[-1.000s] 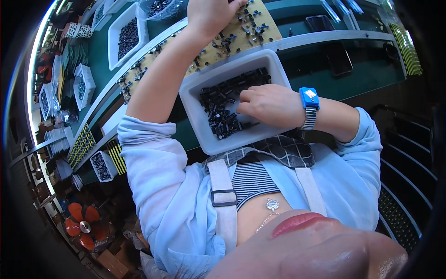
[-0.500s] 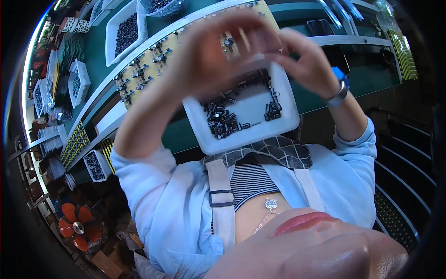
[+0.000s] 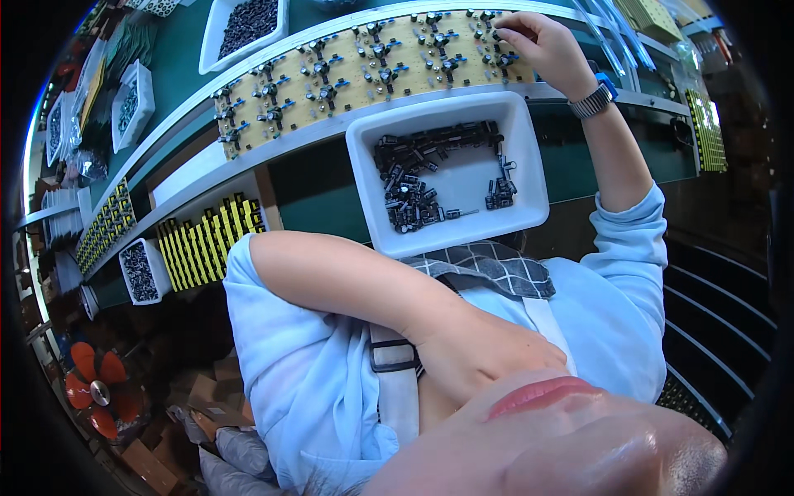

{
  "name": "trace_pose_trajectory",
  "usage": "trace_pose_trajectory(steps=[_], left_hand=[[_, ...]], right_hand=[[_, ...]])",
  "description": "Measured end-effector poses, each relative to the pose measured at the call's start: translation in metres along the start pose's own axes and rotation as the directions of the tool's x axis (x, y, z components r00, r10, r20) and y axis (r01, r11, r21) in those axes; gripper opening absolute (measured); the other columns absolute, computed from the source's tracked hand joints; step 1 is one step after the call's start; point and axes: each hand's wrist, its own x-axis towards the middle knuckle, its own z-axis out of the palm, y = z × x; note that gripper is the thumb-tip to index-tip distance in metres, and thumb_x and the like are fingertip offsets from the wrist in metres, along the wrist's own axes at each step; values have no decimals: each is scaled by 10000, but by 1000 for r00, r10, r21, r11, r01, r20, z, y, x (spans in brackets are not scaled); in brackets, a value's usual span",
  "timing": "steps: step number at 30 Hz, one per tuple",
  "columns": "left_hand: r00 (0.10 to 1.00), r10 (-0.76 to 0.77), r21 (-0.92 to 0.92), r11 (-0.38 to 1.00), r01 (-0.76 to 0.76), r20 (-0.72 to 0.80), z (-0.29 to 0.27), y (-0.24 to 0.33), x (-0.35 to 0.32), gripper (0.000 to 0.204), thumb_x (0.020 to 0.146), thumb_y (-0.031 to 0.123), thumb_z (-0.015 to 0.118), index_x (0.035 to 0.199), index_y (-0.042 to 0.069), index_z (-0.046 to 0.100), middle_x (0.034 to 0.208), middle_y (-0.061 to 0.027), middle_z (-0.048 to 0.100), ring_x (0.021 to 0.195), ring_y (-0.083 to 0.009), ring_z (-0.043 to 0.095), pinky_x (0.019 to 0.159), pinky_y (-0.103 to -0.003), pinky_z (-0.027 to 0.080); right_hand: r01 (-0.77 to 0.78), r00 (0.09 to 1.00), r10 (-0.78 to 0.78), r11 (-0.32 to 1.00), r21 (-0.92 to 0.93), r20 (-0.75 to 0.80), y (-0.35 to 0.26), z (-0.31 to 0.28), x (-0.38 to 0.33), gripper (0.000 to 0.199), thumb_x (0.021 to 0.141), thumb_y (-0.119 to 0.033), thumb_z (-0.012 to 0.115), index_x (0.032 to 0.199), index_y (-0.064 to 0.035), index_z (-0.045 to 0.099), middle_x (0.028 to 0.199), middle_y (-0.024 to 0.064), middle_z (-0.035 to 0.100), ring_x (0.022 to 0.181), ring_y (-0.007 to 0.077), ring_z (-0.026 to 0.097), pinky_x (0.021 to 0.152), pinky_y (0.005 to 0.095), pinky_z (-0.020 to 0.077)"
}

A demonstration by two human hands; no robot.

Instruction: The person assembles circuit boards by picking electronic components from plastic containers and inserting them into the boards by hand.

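My right hand [image 3: 552,56] is at the far right end of a tan circuit board panel [image 3: 351,50]. Its thumb and index fingertip close in a pinch among the small parts there; whatever sits between them is too small to make out. Rows of black cylindrical capacitors and blue-tipped parts stand on the panel. My left hand [image 3: 488,351] is drawn back against my upper chest, its fingers curled out of sight. Between my body and the panel sits a white plastic tray [image 3: 533,217] with loose black capacitors [image 3: 411,198] heaped mostly along its left and far sides.
A metal rail [image 3: 318,124] runs along the panel's near edge. At the left are a yellow-and-black stack of parts [image 3: 203,244] and a small white bin [image 3: 167,281]. Another white bin [image 3: 277,37] of dark parts stands beyond the panel. An orange fan [image 3: 99,393] is lower left.
My left hand has come back from above the tray to my chest. My right hand has moved away to the panel's far right end. The tray and panel show more fully.
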Motion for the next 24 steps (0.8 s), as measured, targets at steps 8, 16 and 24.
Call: trace_pose_trajectory(steps=[8, 16, 24], left_hand=[[999, 36, -145, 989, -40, -30, 18, -10, 7, 563, 875, 489, 565, 1107, -23, 580, 1053, -127, 564, 986, -311, 501, 887, -433, 341], [996, 62, -99, 994, -55, 61, 27, -12, 2, 464, 944, 477, 537, 1117, 57, 629, 1135, -96, 592, 1088, -292, 495, 948, -438, 302], [993, -99, -212, 971, 110, 62, 21, -12, -1, 430, 986, 444, 476, 1060, 59, 653, 1059, -95, 606, 1037, -287, 511, 943, -427, 301]], right_hand=[[-4, 1000, 7, 975, -224, 14, -21, -4, 4, 255, 932, -204, 645, 1127, -44, 683, 989, 102, 715, 860, 191, 676, 798, 299, 534], [123, 990, -141, 879, -461, -4, -37, 0, 7, 192, 925, -190, 625, 1039, -43, 674, 957, 114, 679, 865, 308, 648, 765, 366, 518], [253, 955, -297, 815, -521, -2, -33, 2, 6, 169, 920, -181, 632, 1013, -44, 664, 922, 106, 659, 813, 312, 645, 717, 374, 525]])
